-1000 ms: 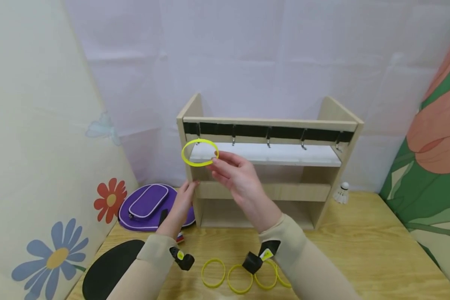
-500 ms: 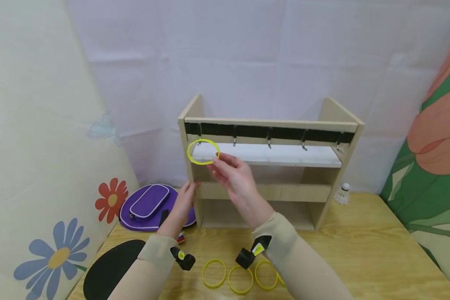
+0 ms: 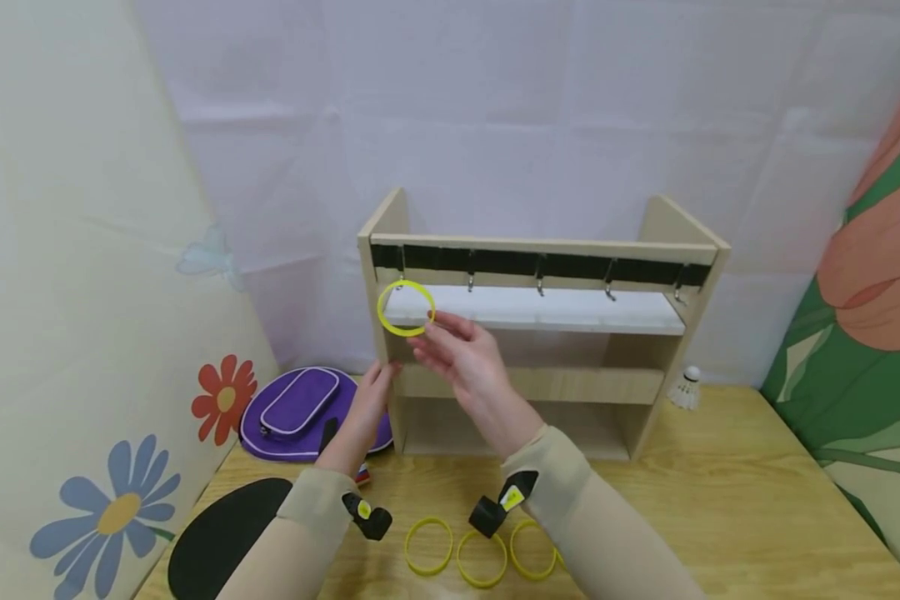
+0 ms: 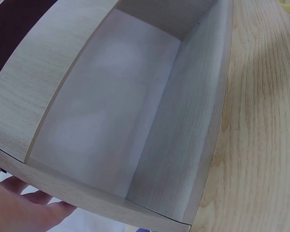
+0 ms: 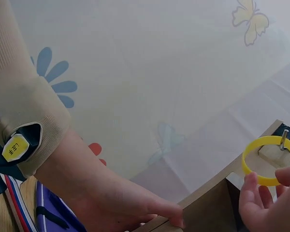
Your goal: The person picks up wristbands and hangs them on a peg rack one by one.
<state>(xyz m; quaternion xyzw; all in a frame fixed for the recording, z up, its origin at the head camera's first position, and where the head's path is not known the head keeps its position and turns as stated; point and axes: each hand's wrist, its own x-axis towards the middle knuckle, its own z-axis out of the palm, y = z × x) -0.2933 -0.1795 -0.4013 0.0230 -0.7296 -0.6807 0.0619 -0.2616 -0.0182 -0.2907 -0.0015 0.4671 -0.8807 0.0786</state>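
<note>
Bag left of shelf unit, shuttlecock right, rings in front on table

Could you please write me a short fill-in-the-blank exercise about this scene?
1. The right hand pinches a thin, ring-shaped band coloured ____.
2. The long black strip across the pale wooden shelf unit carries ____ small metal hooks.
3. The left hand touches the side of the unit nearest the head view's ____ edge.
4. In that view, the small white shuttlecock stands to the ____ of the unit.

Missing words: yellow; five; left; right.
</note>
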